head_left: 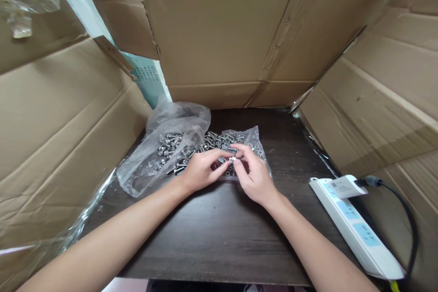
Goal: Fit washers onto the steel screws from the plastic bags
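My left hand [204, 169] and my right hand [253, 174] meet over a pile of metal bolts [219, 139] on a clear plastic sheet. Between the fingertips of both hands is a small shiny metal fastener [232, 159], pinched from either side; its exact shape is too small to tell. Loose washers and nuts lie under and behind the fingers, partly hidden by them. To the left, a clear plastic bag [137, 171] lies open with more bolts [168, 145] in and around it.
Cardboard walls [219, 27] enclose the dark table [212, 237] on the left, back and right. A white power strip [357, 228] with a plugged-in adapter [345, 187] and black cable [412, 223] lies at the right. Clear tape edges the left wall.
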Motion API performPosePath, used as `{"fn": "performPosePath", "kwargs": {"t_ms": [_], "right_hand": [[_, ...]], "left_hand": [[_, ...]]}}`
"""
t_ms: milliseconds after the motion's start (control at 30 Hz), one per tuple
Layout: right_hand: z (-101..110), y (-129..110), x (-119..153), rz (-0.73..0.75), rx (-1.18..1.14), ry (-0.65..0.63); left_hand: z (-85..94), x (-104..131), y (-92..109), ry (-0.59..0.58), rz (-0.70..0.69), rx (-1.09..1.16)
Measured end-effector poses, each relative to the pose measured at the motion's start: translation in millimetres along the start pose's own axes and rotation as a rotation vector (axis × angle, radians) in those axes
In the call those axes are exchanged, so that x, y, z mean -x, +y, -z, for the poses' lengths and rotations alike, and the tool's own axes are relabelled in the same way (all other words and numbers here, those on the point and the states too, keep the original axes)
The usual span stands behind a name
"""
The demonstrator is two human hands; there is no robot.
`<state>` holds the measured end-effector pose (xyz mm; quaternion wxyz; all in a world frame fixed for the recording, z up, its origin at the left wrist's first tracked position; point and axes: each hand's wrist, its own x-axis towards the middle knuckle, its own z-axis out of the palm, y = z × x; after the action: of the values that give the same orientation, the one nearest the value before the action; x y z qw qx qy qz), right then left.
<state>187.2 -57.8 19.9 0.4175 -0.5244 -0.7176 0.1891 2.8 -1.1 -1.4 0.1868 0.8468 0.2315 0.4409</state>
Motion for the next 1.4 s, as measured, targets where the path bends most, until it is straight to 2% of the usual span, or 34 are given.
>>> {"fn": "performPosePath", "kwargs": {"t_ms": [133, 700, 867, 1067, 1267, 1400], "right_hand": [[0.0, -0.7, 0.2, -0.036, -0.005, 0.008], [1.8, -0.2, -1.0, 0.016, 0.017, 0.021], [2.3, -0.9, -1.3, -0.023, 0.031, 0.018], [1.7, 0.4, -0.9, 0.020, 0.025, 0.011], [2.0, -1.0, -1.1, -0.037, 0.031, 0.008], [2.1, -0.8, -0.9, 0.009, 0.018, 0.013]], "left_hand": [[0.2, 0.3, 0.1, -0.004, -0.004, -0.015], [-0.5, 0.0, -1.4, -0.010, -0.016, 0.000], [-1.3, 0.6, -1.9, -0.015, -0.027, -0.012], [-0.9, -0.2, -2.3, -0.003, -0.037, -0.017], [0.1, -0.6, -0.8, -0.011, -0.031, -0.018], [0.6, -0.4, -1.1, -0.021, -0.026, -0.021]]}}
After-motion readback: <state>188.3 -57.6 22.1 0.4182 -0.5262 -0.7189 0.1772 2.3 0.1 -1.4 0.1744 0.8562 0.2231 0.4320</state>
